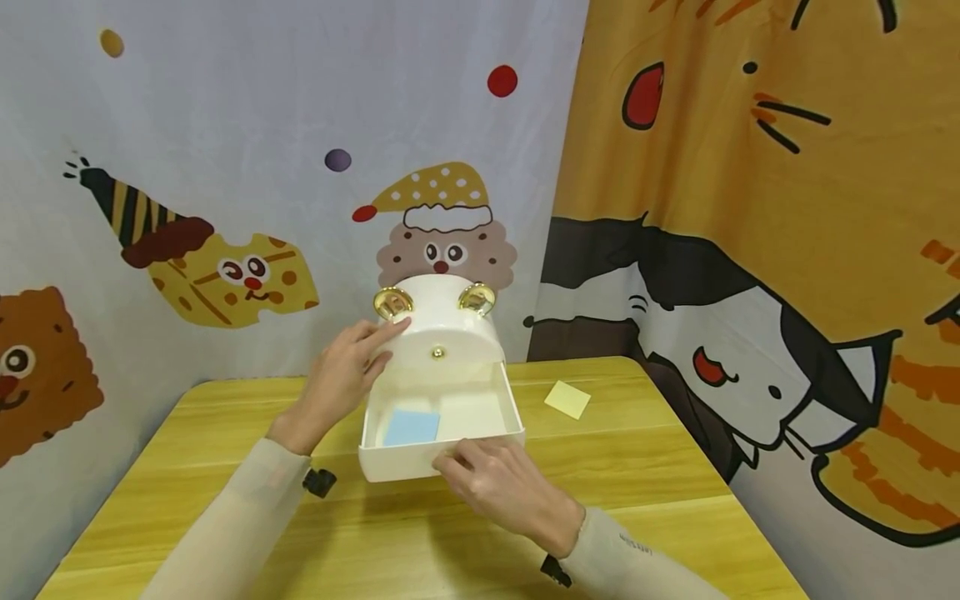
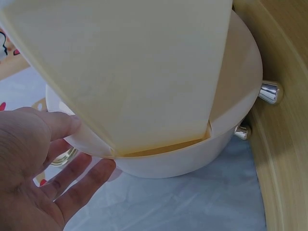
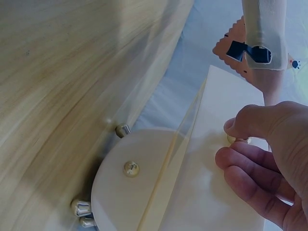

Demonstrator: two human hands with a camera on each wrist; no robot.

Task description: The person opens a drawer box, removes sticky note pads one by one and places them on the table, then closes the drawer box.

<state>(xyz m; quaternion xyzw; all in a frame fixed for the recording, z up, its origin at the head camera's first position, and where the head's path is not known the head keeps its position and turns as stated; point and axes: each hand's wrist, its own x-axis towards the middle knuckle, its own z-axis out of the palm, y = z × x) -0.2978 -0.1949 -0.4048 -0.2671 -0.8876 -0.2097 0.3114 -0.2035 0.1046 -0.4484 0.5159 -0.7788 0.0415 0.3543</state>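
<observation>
Pinched in the right hand's (image 1: 498, 479) thumb and fingers: a gold knob (image 3: 231, 140) on the white box's (image 1: 441, 302) pulled-out drawer (image 1: 397, 465).

Patterned cloth (image 1: 247, 108) hangs behind the wood-grain table (image 1: 615, 467), where the round-faced box stands, its drawer jutting from the front; the left hand (image 1: 341, 371) rests against the box on its left side, index finger stretched out, clasping nothing; a blue note (image 1: 412, 427) lies in the drawer's front left part, a yellow note (image 1: 567, 399) on the table to the right, apart from the box; two shiny gold ears (image 1: 393, 303) top it, and another, smaller knob (image 1: 438, 353) sits above the drawer.
</observation>
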